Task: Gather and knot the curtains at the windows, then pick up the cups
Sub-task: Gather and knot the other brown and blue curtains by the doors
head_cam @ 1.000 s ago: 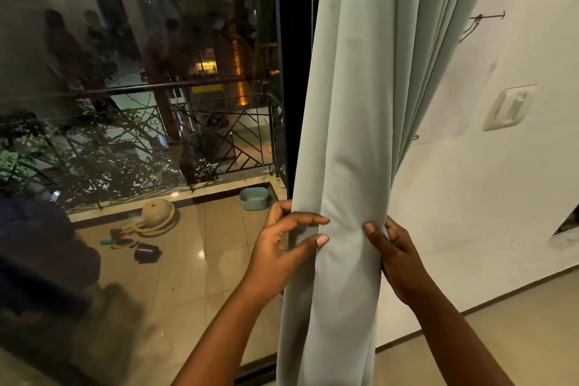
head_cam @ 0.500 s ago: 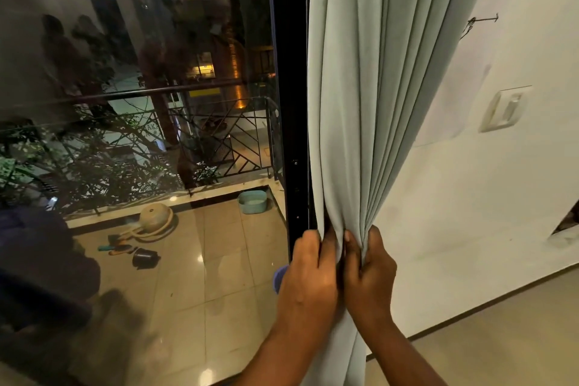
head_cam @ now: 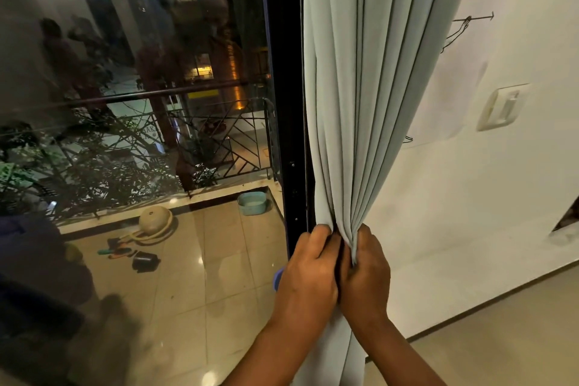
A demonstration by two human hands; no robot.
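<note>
Both hands are squeezing the pale green curtain [head_cam: 360, 103] into one tight bunch, left hand [head_cam: 308, 273] and right hand [head_cam: 365, 273] touching, right beside the black window frame [head_cam: 286, 103]. A wall switch [head_cam: 503, 106] is sitting on the white wall [head_cam: 485, 197], and a teal tub [head_cam: 252, 203] is lying outside on the balcony.

Beyond the glass door [head_cam: 156, 103], the tiled balcony floor [head_cam: 203, 260] carries a blue basin [head_cam: 252, 203], an overturned beige bowl [head_cam: 155, 220] and a black cup [head_cam: 144, 261]; a wall switch [head_cam: 503, 106] is mounted indoors.

Curtain [head_cam: 369, 88] right of window frame [head_cam: 286, 103], seemingly touching
</note>
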